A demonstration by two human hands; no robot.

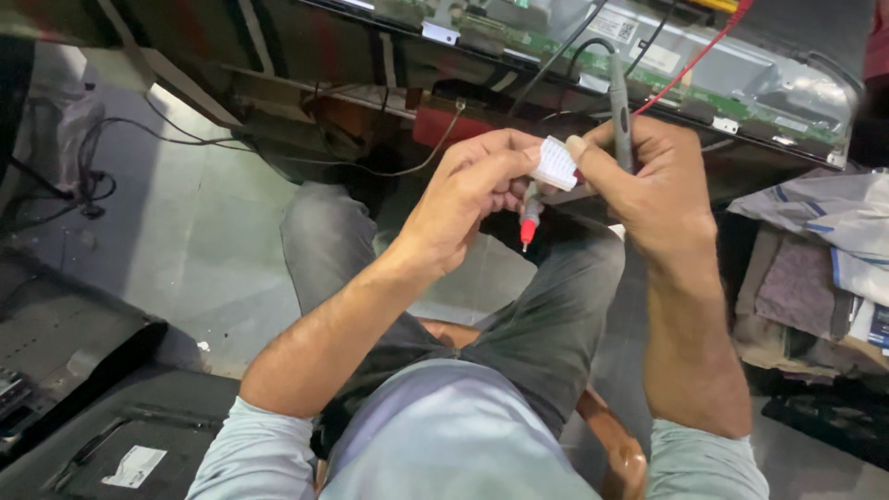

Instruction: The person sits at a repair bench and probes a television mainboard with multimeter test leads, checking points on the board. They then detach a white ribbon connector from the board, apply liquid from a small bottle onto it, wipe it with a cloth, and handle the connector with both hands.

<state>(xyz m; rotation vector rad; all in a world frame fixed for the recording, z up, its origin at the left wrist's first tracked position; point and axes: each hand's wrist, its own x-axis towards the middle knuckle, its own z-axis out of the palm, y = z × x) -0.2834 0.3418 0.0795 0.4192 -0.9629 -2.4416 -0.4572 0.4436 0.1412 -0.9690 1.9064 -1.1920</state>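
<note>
**Both hands busy at the white piece; probes not yet on the board**

Left hand (468,190) and right hand (648,181) pinch a small white ribbed piece (557,164) between fingertips, held above the lap. The left also grips a red-tipped probe (529,218) pointing down; the right clasps a grey probe (619,102) pointing up. Neither tip touches the opened panel's circuit board (722,97) ahead, so any probing there appears still to come.
</note>
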